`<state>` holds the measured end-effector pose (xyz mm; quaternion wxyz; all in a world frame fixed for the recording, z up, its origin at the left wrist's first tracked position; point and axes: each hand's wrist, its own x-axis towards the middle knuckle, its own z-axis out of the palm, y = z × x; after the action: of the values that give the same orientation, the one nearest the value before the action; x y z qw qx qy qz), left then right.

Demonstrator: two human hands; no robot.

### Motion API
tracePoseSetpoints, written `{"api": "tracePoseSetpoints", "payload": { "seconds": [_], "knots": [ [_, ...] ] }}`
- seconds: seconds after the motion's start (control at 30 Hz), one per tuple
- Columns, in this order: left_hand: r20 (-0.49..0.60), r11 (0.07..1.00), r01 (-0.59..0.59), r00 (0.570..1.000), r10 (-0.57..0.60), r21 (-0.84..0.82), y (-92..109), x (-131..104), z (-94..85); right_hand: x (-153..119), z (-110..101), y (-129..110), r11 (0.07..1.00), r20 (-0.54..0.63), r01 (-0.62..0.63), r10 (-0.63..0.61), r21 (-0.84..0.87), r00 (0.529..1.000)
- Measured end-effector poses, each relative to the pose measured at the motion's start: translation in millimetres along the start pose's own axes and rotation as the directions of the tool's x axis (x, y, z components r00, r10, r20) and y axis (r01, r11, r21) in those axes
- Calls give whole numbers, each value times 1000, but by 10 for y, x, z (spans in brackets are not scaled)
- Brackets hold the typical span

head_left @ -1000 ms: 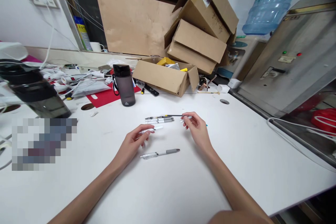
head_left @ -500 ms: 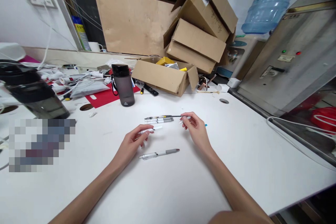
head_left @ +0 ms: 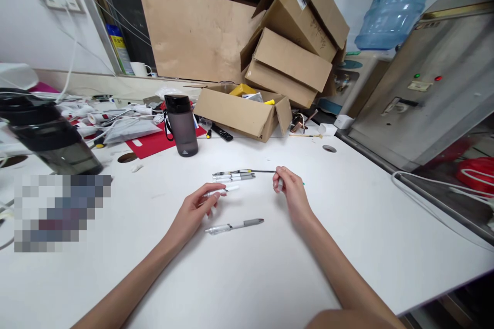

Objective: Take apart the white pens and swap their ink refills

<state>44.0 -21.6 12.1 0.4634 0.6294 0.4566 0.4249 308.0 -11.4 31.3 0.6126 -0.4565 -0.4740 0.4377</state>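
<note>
My left hand is closed around a white pen barrel, which points to the right. In the closed fingers of my right hand is a short grey pen grip, tilted downward. A thin black refill reaches up to the right fingertips; whether they touch it, I cannot tell. Left of it, several white and grey pens lie side by side on the white table. Nearer to me, between the forearms, one clear, white and grey pen lies alone.
Behind the hands stand a dark water bottle and an open cardboard box. A larger bottle stands at the left beside tangled white cables. A metal cabinet borders the right side.
My right hand has shifted slightly right and turned, so the grey grip in its fingers now shows. More of the black refill is visible. My left hand has stayed put.
</note>
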Motion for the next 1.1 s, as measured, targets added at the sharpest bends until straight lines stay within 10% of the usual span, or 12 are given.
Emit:
{"api": "tracePoseSetpoints", "payload": {
  "seconds": [1.1],
  "knots": [
    [2,1000,-14,1000,14,10,8,8,2,61,-59,71,989,74,67,-58,-129,996]
  ]
}}
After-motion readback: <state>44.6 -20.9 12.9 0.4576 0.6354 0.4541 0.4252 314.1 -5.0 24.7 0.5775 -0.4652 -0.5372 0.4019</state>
